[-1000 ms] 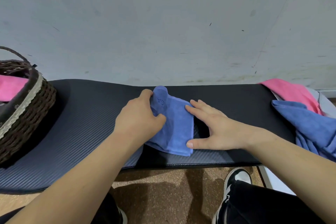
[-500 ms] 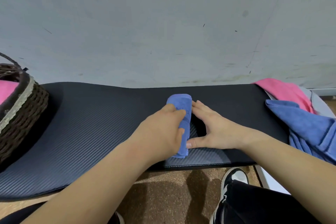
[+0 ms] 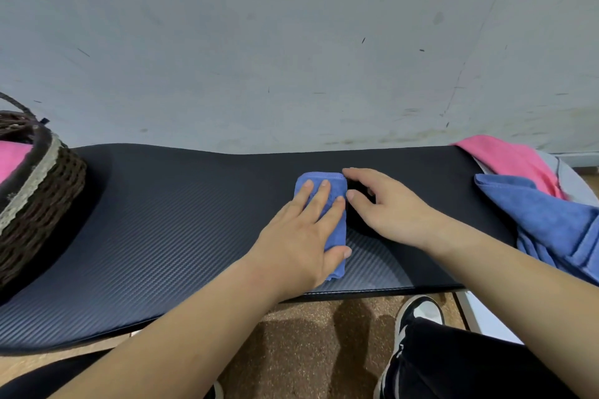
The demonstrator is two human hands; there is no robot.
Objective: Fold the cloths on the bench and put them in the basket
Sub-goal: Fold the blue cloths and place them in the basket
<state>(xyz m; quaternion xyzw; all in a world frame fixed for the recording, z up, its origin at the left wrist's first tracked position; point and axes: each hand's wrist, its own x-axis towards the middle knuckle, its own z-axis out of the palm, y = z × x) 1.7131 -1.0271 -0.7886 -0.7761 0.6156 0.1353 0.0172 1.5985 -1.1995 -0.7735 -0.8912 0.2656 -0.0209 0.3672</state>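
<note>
A small blue cloth (image 3: 335,230), folded into a narrow strip, lies in the middle of the black padded bench (image 3: 168,220). My left hand (image 3: 301,236) lies flat on top of it, fingers spread, pressing it down. My right hand (image 3: 385,207) rests open on the bench just right of the cloth, its fingertips at the cloth's far edge. A dark woven basket (image 3: 35,201) stands at the bench's left end with a pink cloth (image 3: 13,160) inside. At the right end lies a heap of unfolded cloths: a pink one (image 3: 509,160) and a blue one (image 3: 544,223).
A grey wall (image 3: 291,42) runs right behind the bench. Below the front edge is brown floor (image 3: 308,343), with my black-trousered leg and a black-and-white shoe (image 3: 418,311) at the lower right. A pale grey cloth (image 3: 570,181) edges the heap.
My left hand folded the blue cloth over to the right into a narrow strip, then opened and now presses flat on it. My right hand slid off to the cloth's right side.
</note>
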